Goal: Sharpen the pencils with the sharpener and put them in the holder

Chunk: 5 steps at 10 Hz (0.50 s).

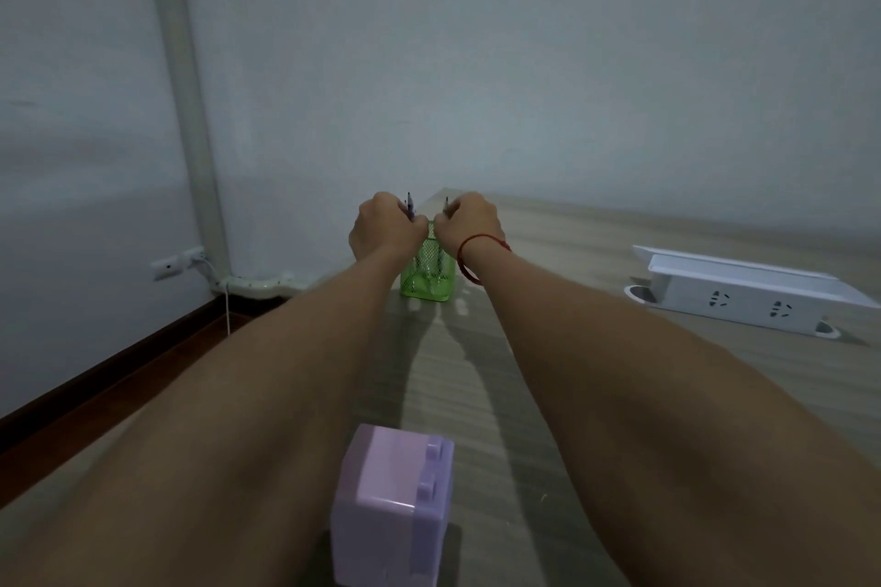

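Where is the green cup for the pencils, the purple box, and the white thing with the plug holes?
green mesh holder (426, 279), head view, on its front mesh wall.
purple sharpener (388, 510), head view, on its top face.
white power strip (743, 300), head view, on its side between the sockets.

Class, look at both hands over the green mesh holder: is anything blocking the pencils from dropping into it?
Nothing visible blocks them. The left hand and right hand hold pencils upright directly above the green holder, whose top is hidden behind the fists.
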Motion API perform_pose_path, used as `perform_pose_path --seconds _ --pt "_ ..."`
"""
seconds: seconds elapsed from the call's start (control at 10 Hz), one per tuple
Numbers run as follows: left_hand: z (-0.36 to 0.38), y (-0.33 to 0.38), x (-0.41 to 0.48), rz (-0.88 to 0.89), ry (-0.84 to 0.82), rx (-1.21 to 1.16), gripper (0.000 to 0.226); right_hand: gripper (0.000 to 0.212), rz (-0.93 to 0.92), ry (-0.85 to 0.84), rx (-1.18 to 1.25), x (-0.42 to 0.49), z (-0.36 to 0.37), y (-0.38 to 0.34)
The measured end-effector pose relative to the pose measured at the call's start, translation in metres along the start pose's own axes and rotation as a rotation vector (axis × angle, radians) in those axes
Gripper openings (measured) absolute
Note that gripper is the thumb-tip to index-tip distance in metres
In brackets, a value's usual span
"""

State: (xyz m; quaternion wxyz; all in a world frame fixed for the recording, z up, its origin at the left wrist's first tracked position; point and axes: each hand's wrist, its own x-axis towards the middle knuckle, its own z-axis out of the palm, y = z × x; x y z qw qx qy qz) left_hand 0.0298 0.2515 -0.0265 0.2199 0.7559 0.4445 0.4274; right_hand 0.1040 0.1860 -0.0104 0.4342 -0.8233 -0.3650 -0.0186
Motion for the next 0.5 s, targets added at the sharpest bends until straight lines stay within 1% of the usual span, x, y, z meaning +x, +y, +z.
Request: perform_pose_path --seconds 0.1,0.2,0.3,0.4,0.5 --pt "0.003 -0.005 0.000 -0.029 -0.060 0.041 0.028 0.020 0.045 -0.045 -0.039 0.001 0.005 0.004" --pt "0.001 -0.005 0.002 -0.055 -0.099 0.040 0.026 0.020 0.062 -0.081 -0.064 0.001 0.007 0.006" --pt "-0.006 0.001 0.000 -0.070 -0.157 0.064 0.027 0.039 0.057 -0.094 -0.074 -0.001 -0.001 0.003" --pt "-0.018 0.007 -0.006 -0.091 -0.169 0.060 0.035 0.043 0.050 -0.113 -0.092 -0.011 -0.020 -0.001" --pt "-0.041 0.022 -0.019 -0.104 -0.159 0.093 0.036 0.037 0.037 -0.101 -0.122 -0.029 -0.048 -0.009"
